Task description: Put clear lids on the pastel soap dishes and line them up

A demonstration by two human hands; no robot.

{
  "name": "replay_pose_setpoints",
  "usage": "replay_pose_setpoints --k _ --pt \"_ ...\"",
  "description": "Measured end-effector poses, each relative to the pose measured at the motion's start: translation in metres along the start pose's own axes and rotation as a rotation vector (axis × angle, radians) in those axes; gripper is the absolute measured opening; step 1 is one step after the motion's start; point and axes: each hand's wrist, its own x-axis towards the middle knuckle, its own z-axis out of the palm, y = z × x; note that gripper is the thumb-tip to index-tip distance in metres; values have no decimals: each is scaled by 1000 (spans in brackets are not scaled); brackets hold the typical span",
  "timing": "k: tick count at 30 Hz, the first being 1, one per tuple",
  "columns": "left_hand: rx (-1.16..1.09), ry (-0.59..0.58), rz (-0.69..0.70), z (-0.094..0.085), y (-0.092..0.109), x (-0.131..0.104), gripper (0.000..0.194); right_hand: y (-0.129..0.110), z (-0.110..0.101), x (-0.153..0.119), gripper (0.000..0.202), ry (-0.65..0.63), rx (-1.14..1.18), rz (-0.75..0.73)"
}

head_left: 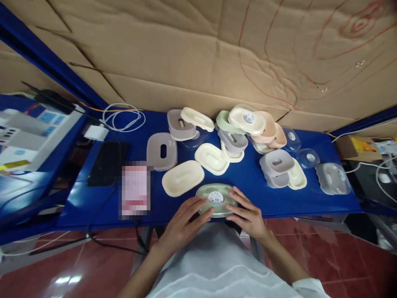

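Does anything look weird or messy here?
Red squiggles on the brown cardboard, upper right, look like scribbles. At the back, a cream piece sits crookedly atop a jumbled pile. Nothing looks spilled.

Pale green soap dish (219,210), rounded-oblong, w/ clear lid (217,188) on top; round label (216,198) (white, print too small to read) approx. mid-lid. Sits flat, label side up, long axis running L–R, nr. the front edge of the blue tabletop (167,207).
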Motion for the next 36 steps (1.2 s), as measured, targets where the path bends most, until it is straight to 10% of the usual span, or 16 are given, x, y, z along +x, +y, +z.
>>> replay_pose_setpoints --k 20,23,27,31,36 --pt "-20 47 -74 -6 1 -1 34 -9 -6 16 79 -171 -303 91" --pt "62 132 -175 -13 -1 1 42 0 -53 20 78 52 -429 70" --pt "288 113 -258 -13 -14 6 49 63 -174 18 91 517 -820 163" --pt "358 56 -222 -8 -20 8 45 158 -282 15 83 610 -1069 637" --pt "358 47 -177 -5 -17 9 34 222 -323 27 79 565 -1021 994"
